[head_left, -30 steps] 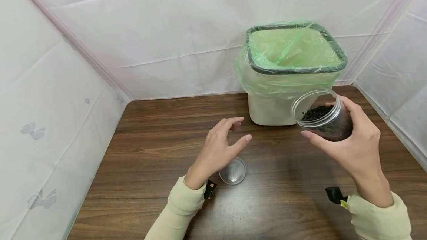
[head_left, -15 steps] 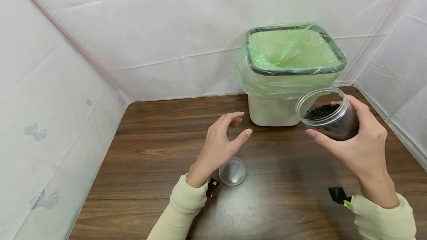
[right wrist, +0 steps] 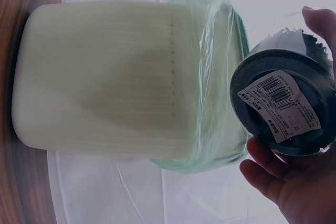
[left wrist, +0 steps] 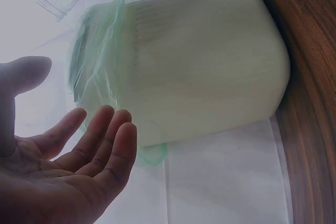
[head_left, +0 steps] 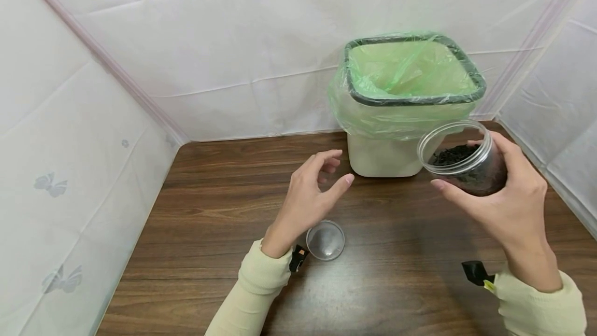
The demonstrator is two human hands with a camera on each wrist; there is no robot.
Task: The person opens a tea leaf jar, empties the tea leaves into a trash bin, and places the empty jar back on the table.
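Observation:
My right hand (head_left: 515, 198) grips a clear plastic jar (head_left: 482, 172) in front of the bin's right side, above the table. The jar has no lid on and tilts with its mouth toward the left. Dark, dry shreds that look like loose tea leaves (head_left: 452, 155) lie inside it. A label with a barcode (right wrist: 281, 106) shows on the jar's base in the right wrist view. My left hand (head_left: 308, 196) hovers over the table with loosely bent fingers, holding nothing. Below it, a round clear lid (head_left: 325, 240) lies on the table.
A pale bin (head_left: 382, 157) with a dark rim stands at the back right of the wooden table (head_left: 210, 232). A green plastic bag (head_left: 373, 118) lines it and hangs over the rim. White sheeting (head_left: 233, 51) surrounds the table at the back and sides.
My right hand has shifted slightly to the right with the jar, still tilted. The left hand has risen a little toward the bin. The lid and bin stay in place.

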